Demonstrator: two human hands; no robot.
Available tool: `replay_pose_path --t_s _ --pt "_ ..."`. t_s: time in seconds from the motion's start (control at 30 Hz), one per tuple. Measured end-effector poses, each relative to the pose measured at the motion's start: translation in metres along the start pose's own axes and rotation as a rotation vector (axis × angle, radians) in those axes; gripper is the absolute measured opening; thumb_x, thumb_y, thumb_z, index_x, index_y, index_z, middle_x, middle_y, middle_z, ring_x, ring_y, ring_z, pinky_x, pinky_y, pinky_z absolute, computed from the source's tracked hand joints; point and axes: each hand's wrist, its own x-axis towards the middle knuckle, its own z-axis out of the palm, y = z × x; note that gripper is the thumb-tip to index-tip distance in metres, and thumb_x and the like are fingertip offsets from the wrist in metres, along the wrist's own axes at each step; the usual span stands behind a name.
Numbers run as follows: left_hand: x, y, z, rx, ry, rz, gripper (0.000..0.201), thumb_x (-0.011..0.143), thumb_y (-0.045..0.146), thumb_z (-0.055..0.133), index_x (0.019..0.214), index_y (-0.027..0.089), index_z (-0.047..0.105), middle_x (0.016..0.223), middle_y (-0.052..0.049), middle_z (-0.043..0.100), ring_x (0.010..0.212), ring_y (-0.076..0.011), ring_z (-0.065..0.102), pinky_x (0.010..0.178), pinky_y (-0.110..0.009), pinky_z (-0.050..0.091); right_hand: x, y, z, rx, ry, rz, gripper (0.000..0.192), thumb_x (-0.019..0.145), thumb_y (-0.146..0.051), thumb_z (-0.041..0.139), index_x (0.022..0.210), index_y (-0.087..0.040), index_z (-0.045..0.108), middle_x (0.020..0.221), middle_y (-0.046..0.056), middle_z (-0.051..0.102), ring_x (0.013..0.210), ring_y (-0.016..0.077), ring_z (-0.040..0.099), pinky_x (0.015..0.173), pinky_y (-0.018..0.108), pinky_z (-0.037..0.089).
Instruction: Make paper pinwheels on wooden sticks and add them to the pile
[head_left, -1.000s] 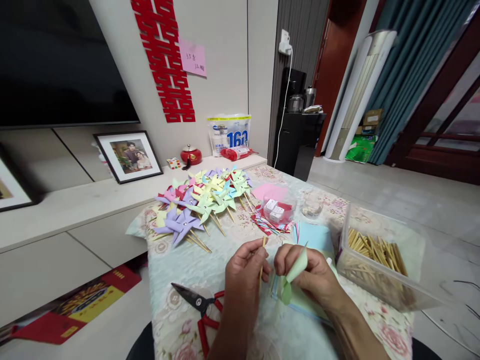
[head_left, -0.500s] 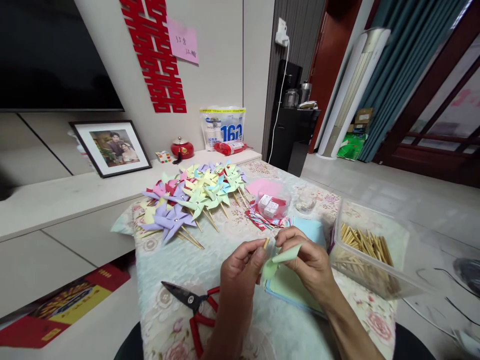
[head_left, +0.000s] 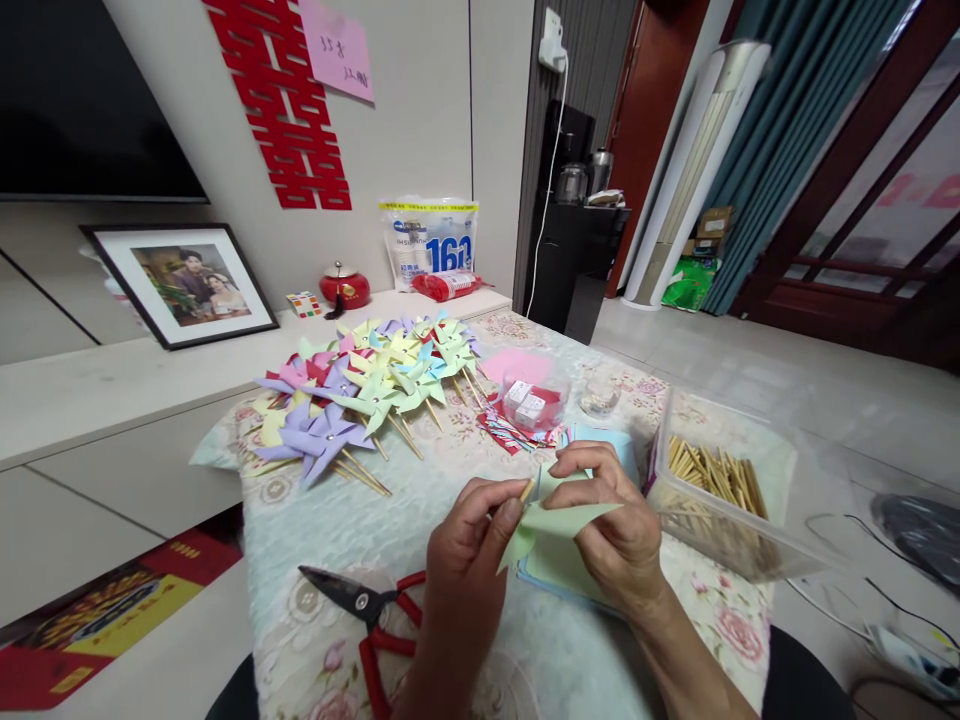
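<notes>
Between thumb and fingers, my left hand [head_left: 474, 545] pinches a thin wooden stick [head_left: 528, 490], its cut end showing above the thumb. My right hand [head_left: 611, 520] is closed on a light green paper pinwheel [head_left: 559, 522] whose blades curl beside the stick. Whether the stick and paper are joined is hidden by my fingers. Beneath my hands lies a stack of green and blue paper sheets [head_left: 559, 570]. Red-handled scissors [head_left: 367, 605] rest left of my left forearm, blades pointing away to the left.
Finished pinwheels [head_left: 375, 385] on sticks are heaped at the table's far left. A clear plastic bin [head_left: 720, 530] of wooden sticks stands at the right. Beyond my hands are a clear container [head_left: 534, 402], patterned strips [head_left: 510, 430] and a small round dish [head_left: 598, 400].
The view has shifted slightly to the right. The green paper has turned and spread out between my hands, one blade now pointing down left. Both hands keep their grip.
</notes>
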Motion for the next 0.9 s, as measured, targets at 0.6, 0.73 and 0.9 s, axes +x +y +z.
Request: replay_pose_path --t_s 0.6,0.73,0.9 --pt "-0.003 -0.010 -0.008 0.210 -0.154 0.283 0.022 0.094 0.021 0.055 0.106 0.026 0.073 0.093 -0.004 0.066 0.086 -0.0168 0.063 0.075 -0.026 0.046 -0.003 0.003 0.001 0.014 -0.002 -0.015 0.022 0.090 -0.005 0.057 0.095 -0.023 0.066 0.099 0.005 0.059 0.100 0.0222 0.054 0.088 0.042 0.043" --pt "-0.003 -0.011 -0.008 0.230 -0.148 0.298 0.023 0.095 0.020 0.055 0.108 0.026 0.072 0.095 -0.003 0.065 0.087 -0.0160 0.063 0.076 -0.026 0.046 -0.003 0.003 0.001 0.011 -0.006 -0.022 0.023 0.090 -0.003 0.055 0.096 -0.023 0.066 0.098 0.005 0.058 0.099 0.0220 0.054 0.088 0.042 0.043" --pt "-0.002 -0.011 -0.007 0.252 -0.148 0.305 0.022 0.095 0.019 0.054 0.108 0.026 0.072 0.094 -0.003 0.065 0.088 -0.0160 0.062 0.076 -0.026 0.046 -0.003 0.003 0.002 0.017 -0.011 -0.017 0.023 0.090 -0.003 0.055 0.096 -0.023 0.065 0.099 0.005 0.058 0.099 0.0219 0.054 0.087 0.042 0.043"
